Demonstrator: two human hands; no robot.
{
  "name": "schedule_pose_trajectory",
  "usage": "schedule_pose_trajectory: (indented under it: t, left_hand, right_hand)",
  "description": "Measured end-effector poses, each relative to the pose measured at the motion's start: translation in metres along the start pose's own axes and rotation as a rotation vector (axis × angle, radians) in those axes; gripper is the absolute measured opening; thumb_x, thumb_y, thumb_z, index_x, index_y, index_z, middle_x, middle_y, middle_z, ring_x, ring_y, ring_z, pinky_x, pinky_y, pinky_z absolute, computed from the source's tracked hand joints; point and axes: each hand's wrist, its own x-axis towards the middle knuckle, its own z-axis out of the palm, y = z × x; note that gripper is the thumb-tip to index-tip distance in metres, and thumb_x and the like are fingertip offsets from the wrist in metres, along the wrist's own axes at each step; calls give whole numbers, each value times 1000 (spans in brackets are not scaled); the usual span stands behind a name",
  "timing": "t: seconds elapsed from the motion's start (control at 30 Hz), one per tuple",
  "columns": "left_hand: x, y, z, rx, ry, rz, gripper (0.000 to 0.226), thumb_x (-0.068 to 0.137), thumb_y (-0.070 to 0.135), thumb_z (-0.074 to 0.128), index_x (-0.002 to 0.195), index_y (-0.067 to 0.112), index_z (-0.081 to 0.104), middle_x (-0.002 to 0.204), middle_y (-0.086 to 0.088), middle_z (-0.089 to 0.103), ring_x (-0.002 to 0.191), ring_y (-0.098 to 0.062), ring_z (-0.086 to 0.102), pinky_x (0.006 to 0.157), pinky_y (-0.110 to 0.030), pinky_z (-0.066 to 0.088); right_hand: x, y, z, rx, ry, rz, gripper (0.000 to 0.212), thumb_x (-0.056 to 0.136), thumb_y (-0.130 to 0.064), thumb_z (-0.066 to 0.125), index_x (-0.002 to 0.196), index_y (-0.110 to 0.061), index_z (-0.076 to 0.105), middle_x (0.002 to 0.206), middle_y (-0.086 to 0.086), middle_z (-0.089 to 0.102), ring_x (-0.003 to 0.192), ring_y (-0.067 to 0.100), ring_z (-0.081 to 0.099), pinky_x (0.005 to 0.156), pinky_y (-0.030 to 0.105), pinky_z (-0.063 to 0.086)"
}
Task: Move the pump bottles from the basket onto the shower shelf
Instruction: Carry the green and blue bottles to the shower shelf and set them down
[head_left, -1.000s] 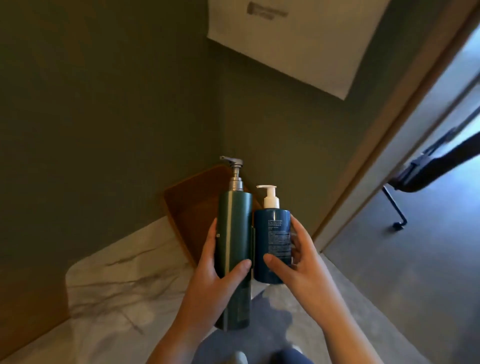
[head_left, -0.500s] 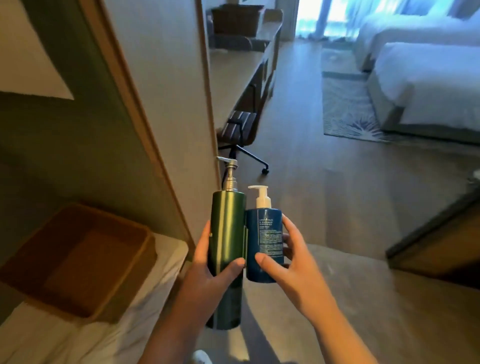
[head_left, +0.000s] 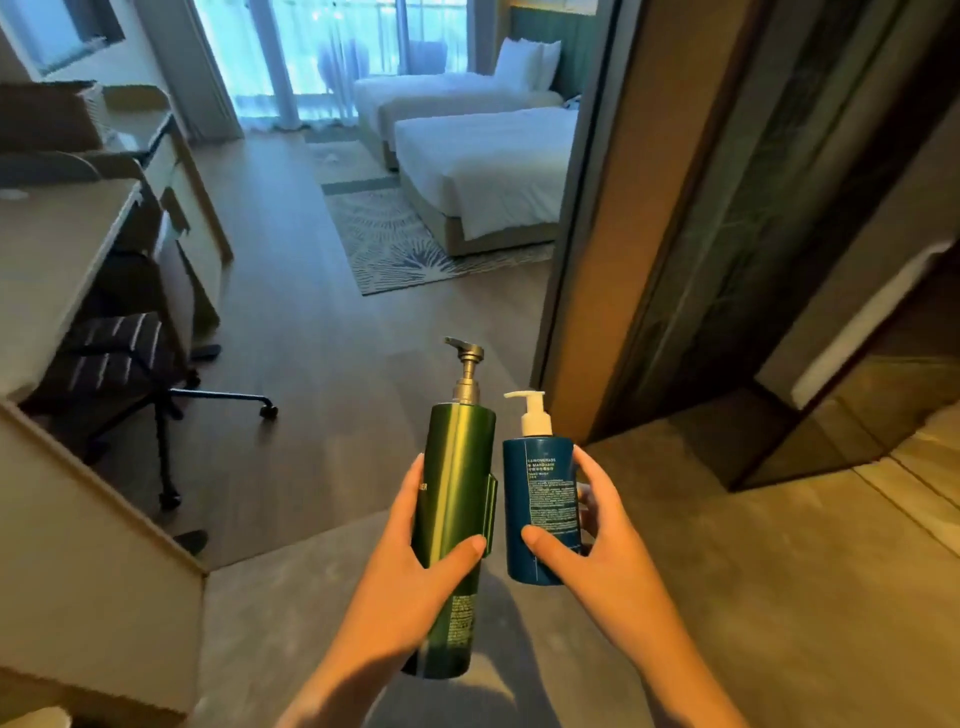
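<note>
My left hand (head_left: 415, 566) grips a tall green pump bottle (head_left: 454, 483) with a silver pump head, held upright in front of me. Right beside it, my right hand (head_left: 597, 540) holds a shorter dark blue pump bottle (head_left: 540, 483) with a white pump and a printed label. The two bottles stand side by side, almost touching, at chest height above a grey floor. Neither the basket nor a shower shelf is in this view.
A dark door frame and wall edge (head_left: 587, 291) stand just ahead on the right, with a glass panel (head_left: 769, 291) behind. A desk (head_left: 57, 270) and a wheeled chair (head_left: 119, 364) fill the left. Two beds (head_left: 483, 171) and a rug (head_left: 395, 244) lie far ahead.
The view has swung right, away from the marble counter and brown basket, which have left the frame; the bedroom and door frame now show. Both hands keep their bottles in the same grip.
</note>
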Motion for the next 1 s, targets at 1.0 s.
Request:
schedule_pose_trajectory:
  t: [1.0]
  left_hand:
    - [283, 34, 212, -147, -696, 14, 85, 64, 33, 77, 130, 58, 32, 122, 17, 53, 100, 2, 59, 67, -15, 52]
  right_hand:
    - [160, 55, -170, 125, 692, 143, 80, 76, -12, 74, 142, -23, 30, 127, -1, 53, 102, -16, 52, 74, 5, 46]
